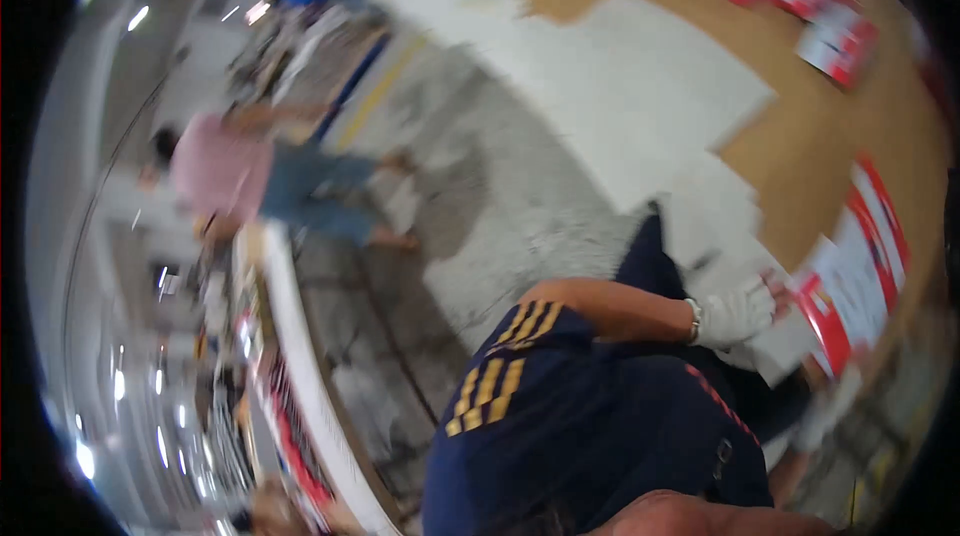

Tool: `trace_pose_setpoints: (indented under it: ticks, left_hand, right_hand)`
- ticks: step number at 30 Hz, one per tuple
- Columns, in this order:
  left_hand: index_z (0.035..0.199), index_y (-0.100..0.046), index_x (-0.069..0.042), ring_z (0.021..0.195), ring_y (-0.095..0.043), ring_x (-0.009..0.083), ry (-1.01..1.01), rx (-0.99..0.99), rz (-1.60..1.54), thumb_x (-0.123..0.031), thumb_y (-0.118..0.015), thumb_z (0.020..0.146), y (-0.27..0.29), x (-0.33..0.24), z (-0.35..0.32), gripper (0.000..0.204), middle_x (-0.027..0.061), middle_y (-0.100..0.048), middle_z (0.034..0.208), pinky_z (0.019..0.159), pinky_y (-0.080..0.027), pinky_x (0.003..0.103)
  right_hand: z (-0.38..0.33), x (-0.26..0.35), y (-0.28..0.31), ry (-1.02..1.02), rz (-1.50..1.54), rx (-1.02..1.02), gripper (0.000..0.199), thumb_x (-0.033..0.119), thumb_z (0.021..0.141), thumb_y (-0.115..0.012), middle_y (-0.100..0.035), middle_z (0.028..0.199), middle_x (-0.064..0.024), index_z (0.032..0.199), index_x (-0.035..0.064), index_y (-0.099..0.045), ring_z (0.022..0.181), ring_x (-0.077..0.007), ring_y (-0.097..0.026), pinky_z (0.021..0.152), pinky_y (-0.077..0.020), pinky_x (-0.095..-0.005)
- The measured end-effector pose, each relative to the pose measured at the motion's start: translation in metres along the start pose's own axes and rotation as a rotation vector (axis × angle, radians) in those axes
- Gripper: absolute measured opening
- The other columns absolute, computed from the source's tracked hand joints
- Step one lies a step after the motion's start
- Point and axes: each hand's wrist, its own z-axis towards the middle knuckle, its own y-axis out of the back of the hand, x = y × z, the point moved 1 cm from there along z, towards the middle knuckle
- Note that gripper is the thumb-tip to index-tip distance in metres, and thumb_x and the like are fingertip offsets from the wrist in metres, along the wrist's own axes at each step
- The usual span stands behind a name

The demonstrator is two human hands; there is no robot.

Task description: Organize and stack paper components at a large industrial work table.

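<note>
From where I stand, the red-and-white printed pieces [862,271] lie at the near end of a brown surface [790,171], just past the worker's gloved hands. I make out two, overlapping, though blur leaves the count unsure; whether they are filled packets or flat card, I can't tell. The left hand [735,314], in a white glove with bare fingertips, is right at their edge; I can't tell whether its grip has closed on anything. The right hand [832,408] is a pale smear by their lower corner, its grip unreadable too. At the surface's far end sit at least three more red-and-white packages [838,44], their contents hidden. White sheeting [640,86] with stepped edges covers much of the brown. Alongside runs a scuffed grey floor [530,216], where one co-worker [225,168] in a pink top and blue trousers stands by a blue bar [357,86]. A long white-edged bank of goods [312,366], red among them, stretches nearby under several bright ceiling lights [138,19].
</note>
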Motion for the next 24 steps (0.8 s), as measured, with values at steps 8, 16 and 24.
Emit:
trace_pose_setpoints:
  ticks: [8, 16, 24]
  left_hand:
    - [0.085, -0.063, -0.009, 0.098, -0.056, 0.0267, 0.054, 0.068, -0.464, -0.018, -0.061, 0.077, -0.022, 0.065, -0.056, 0.012, 0.0068, -0.059, 0.098, 0.084, -0.047, 0.04]
    - [0.08, -0.068, -0.008, 0.093, -0.058, 0.0246, 0.228, 0.092, -0.887, -0.019, -0.07, 0.074, -0.047, 0.094, -0.046, 0.013, 0.0059, -0.06, 0.091, 0.076, -0.048, 0.039]
    - [0.068, -0.064, -0.008, 0.095, -0.056, 0.0281, 0.56, -0.035, -0.387, -0.024, -0.068, 0.071, -0.069, 0.059, -0.01, 0.016, 0.0094, -0.057, 0.091, 0.075, -0.047, 0.04]
  right_hand:
    - [0.064, -0.038, 0.064, 0.461, -1.031, 0.244, 0.047, 0.023, 0.103, -0.026, -0.026, 0.151, -0.0181, 0.144, 0.0008, -0.033, 0.14, -0.03, -0.025, 0.115, -0.0243, -0.0441]
    - [0.061, -0.041, 0.058, 0.392, -0.891, 0.2, 0.053, 0.03, 0.102, -0.023, -0.02, 0.153, -0.0178, 0.145, 0.0005, -0.03, 0.142, -0.0292, -0.021, 0.116, -0.0219, -0.044]
    - [0.06, -0.051, 0.077, 0.866, -1.022, 0.264, 0.056, 0.028, 0.097, -0.046, -0.033, 0.148, -0.0178, 0.144, 0.0007, -0.034, 0.137, -0.0306, -0.033, 0.116, -0.0221, -0.0452]
